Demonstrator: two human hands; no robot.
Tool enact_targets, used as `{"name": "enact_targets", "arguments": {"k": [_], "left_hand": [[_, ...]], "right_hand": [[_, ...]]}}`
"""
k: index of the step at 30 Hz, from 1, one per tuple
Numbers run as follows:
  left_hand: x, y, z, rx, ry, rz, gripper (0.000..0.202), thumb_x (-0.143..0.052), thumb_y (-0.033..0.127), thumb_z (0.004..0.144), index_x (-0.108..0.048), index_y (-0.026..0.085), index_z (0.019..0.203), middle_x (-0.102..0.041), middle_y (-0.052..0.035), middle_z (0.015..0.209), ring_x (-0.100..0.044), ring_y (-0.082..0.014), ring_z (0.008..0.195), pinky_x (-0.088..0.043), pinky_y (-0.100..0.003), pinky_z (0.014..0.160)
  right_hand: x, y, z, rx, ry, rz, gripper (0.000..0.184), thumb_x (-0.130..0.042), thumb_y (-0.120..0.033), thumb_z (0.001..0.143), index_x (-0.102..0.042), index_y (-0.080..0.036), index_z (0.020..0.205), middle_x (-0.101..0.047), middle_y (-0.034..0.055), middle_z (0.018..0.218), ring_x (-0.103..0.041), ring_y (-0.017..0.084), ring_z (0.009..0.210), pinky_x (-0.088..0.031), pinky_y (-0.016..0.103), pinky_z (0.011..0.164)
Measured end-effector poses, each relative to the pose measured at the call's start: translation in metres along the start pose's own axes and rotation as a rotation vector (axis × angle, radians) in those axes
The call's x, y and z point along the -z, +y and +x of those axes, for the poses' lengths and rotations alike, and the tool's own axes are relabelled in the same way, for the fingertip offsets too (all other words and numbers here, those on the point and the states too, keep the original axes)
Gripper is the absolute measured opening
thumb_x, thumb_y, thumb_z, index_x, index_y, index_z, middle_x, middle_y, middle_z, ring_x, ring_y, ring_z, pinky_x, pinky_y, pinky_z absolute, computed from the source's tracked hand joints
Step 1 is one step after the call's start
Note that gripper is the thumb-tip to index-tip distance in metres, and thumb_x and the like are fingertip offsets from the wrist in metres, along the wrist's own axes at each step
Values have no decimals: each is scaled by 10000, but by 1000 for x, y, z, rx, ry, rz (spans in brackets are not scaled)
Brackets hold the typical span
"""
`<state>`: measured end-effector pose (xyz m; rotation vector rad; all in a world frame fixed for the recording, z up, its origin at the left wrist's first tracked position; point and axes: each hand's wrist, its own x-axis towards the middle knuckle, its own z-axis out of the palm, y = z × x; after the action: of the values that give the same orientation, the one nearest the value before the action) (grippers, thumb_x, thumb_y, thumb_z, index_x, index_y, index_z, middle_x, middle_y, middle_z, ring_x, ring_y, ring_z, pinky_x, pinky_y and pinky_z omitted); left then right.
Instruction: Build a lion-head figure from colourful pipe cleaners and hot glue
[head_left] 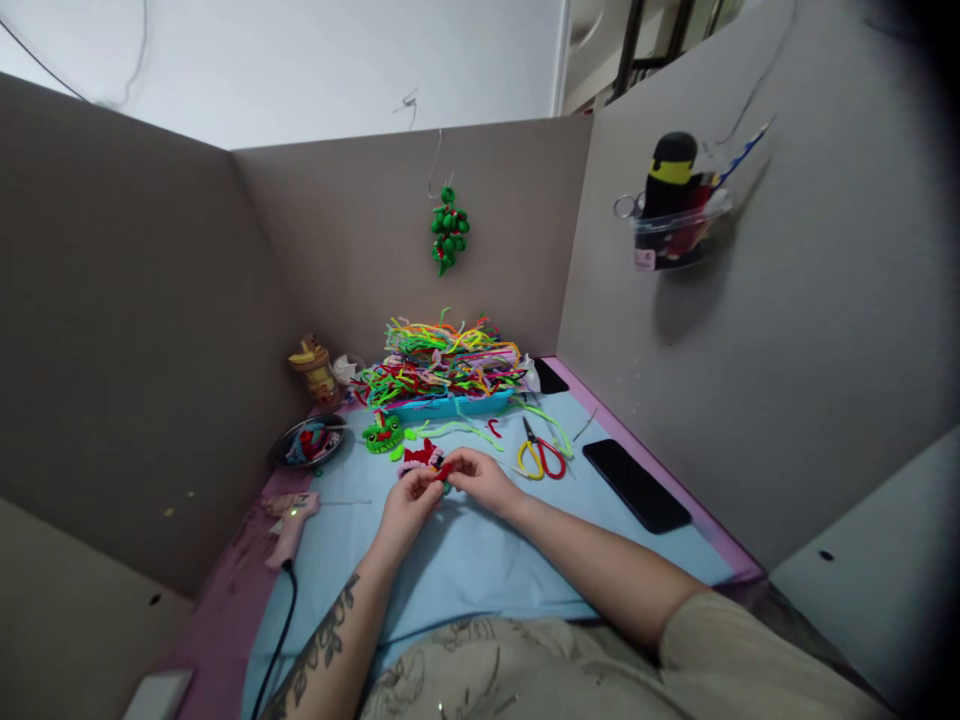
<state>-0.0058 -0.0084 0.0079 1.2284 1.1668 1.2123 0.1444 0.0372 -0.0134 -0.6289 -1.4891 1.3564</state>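
Both my hands meet at the middle of the light blue mat. My left hand and my right hand have their fingers pinched together on a small red pipe-cleaner piece between them. Just behind the fingers lies a red and pink pipe-cleaner figure. A green pipe-cleaner figure lies a little farther back to the left.
A blue tray piled with coloured pipe cleaners stands at the back. Scissors and a black phone lie to the right. A pink glue gun and a dark bowl sit to the left. Grey partition walls surround the desk.
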Motion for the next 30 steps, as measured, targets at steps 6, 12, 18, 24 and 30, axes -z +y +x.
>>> {"name": "enact_targets", "arguments": {"k": [6, 12, 18, 24, 30], "left_hand": [[-1, -3, -5, -299, 116, 274, 149, -685, 206, 677, -679, 220, 825, -631, -45, 833, -549, -185, 802, -417, -263, 770], [1, -1, -2, -458, 177, 472, 122, -586, 275, 772, -673, 197, 809, -593, -55, 815, -536, -184, 781, -413, -279, 728], [-1, -2, 1, -371, 93, 500, 237, -520, 333, 799, -610, 159, 666, -521, -19, 659, -478, -153, 646, -364, -255, 600], [3, -8, 4, -148, -37, 202, 281, -570, 399, 748, -532, 153, 618, -403, 39, 520, -358, -85, 473, -259, -209, 457], [9, -4, 3, 262, -292, -219, 326, -687, 390, 645, -452, 165, 662, -297, 92, 483, -192, -32, 392, -89, -175, 370]], "right_hand": [[-4, -6, -1, -109, 15, 106, 162, -640, -169, 648, -596, -167, 804, -574, -41, 615, -492, 87, 515, -391, 216, 514], [-11, -8, -3, -134, -4, 173, 205, -667, -219, 651, -580, -168, 829, -589, -21, 713, -514, 97, 594, -406, 227, 566], [-13, -4, -3, -83, 0, 78, 190, -673, -259, 673, -557, -172, 795, -567, -23, 726, -516, 110, 648, -398, 249, 629], [-13, -5, -4, -81, -32, 92, 234, -710, -280, 654, -561, -169, 798, -574, -28, 712, -517, 107, 644, -394, 253, 640], [-10, -10, -4, -130, -106, 191, 291, -764, -270, 594, -595, -165, 806, -619, -20, 723, -552, 117, 665, -412, 263, 664]]}}
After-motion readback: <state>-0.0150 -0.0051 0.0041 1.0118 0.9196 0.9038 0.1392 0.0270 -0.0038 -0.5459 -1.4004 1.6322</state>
